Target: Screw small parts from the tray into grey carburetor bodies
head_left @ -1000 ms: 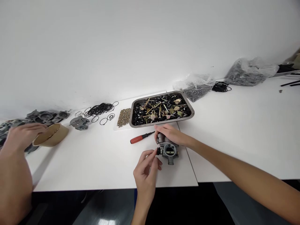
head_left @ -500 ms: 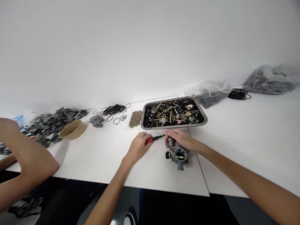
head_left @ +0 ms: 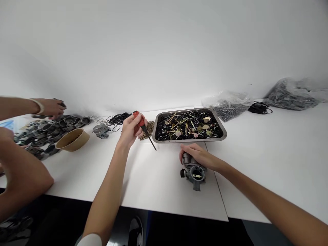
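Note:
Raised over the table, my left hand [head_left: 131,129] grips a screwdriver [head_left: 139,119] by its red handle. The dark shaft slants down to the right, its tip in front of the tray's left corner. My right hand [head_left: 196,153] is wrapped over the top of a grey metal carburetor [head_left: 196,174] on the table. The carburetor's round bore faces me, with a pale strip inside it and a black knob on its left side. Behind my left hand lies a pile of small brass parts [head_left: 147,131], partly covered by the fingers.
A metal tray [head_left: 189,140] of mixed small parts stands behind the carburetor. Leftward are black rubber rings [head_left: 119,119], a grey casting [head_left: 101,130], a tan bowl [head_left: 74,143] and piled castings [head_left: 51,133]. A co-worker's hand [head_left: 51,107] reaches over them. Plastic bags [head_left: 228,106] of parts sit at right.
My left hand has lifted the screwdriver off the table and moved it up and left, tip now pointing down. My right hand stays on the carburetor. The co-worker's hand has come over the castings.

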Action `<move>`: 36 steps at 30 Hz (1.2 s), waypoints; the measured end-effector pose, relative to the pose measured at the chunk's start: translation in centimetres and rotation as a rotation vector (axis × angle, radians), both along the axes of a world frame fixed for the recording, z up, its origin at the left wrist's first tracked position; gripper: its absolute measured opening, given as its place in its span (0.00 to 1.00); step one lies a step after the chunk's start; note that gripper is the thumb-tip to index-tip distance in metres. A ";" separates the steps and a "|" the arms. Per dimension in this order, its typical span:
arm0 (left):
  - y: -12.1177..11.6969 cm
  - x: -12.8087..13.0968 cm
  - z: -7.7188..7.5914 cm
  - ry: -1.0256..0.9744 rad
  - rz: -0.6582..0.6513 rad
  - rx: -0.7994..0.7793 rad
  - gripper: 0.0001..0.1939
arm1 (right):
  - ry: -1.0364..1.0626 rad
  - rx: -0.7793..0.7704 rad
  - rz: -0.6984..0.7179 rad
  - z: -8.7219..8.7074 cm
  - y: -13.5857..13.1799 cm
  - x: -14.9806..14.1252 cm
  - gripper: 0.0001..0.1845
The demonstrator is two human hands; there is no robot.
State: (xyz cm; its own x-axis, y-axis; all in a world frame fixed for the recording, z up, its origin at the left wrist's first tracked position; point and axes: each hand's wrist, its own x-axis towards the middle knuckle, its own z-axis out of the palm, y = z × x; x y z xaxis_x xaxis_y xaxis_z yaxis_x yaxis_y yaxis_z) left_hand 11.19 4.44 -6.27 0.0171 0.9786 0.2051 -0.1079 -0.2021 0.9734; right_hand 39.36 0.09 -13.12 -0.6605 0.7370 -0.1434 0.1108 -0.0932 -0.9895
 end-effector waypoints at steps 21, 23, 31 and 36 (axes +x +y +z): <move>2.8 -5.1 -4.8 -0.218 0.575 0.179 0.16 | -0.051 -0.114 0.008 -0.3 0.1 0.0 0.31; 2.8 -5.0 -4.7 -0.221 0.568 0.168 0.16 | -0.052 -0.119 0.006 -0.3 0.1 0.0 0.31; 2.7 -4.6 -4.7 -0.205 0.540 0.175 0.16 | -0.079 -0.064 -0.002 -0.4 0.1 0.1 0.31; 2.8 -4.7 -4.8 -0.201 0.543 0.181 0.17 | -0.058 -0.062 0.011 -0.7 0.3 0.2 0.31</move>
